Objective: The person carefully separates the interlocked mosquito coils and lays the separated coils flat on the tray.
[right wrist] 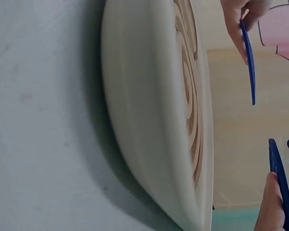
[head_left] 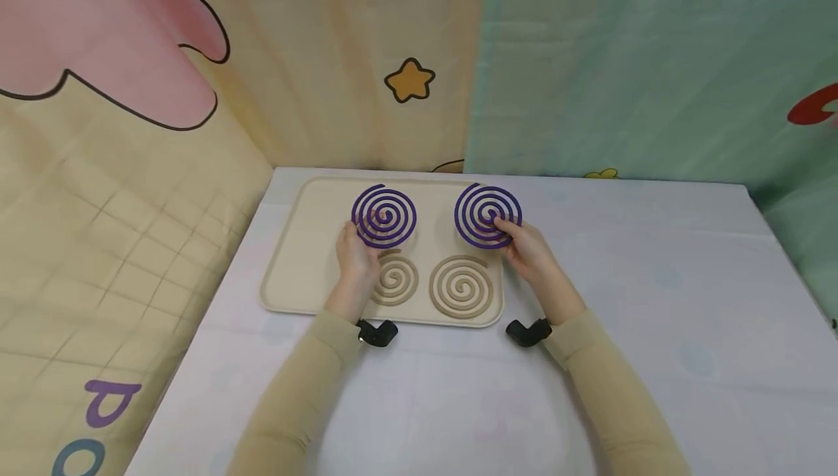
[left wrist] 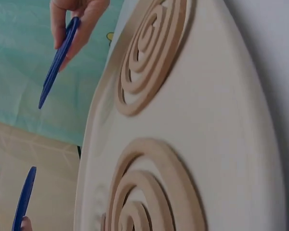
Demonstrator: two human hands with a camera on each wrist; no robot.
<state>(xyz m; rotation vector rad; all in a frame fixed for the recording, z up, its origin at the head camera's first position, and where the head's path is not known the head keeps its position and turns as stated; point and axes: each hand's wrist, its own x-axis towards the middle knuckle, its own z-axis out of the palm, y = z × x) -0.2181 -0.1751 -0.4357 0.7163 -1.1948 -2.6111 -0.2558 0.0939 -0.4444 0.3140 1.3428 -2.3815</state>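
Note:
My left hand (head_left: 358, 261) holds a dark blue-purple mosquito coil (head_left: 388, 216) by its left and lower edge, fingers behind it. A matching second coil (head_left: 489, 213) is pinched in my right hand (head_left: 529, 252), thumb on its front face. Both coils are raised above the cream tray (head_left: 297, 243), apart from each other. On the tray lie two tan coils, a left one (head_left: 393, 276) partly covered by my left hand and a right one (head_left: 463, 288). In the left wrist view the right hand's coil (left wrist: 59, 62) appears edge-on; the right wrist view shows the left hand's coil (right wrist: 250, 67) likewise.
The tray rests on a white-clothed table (head_left: 452, 403), towards its back left. Behind stands a patterned curtain (head_left: 327, 61) with a star, and another cloth hangs at the left. A black wrist mount (head_left: 378, 333) sits at each cuff.

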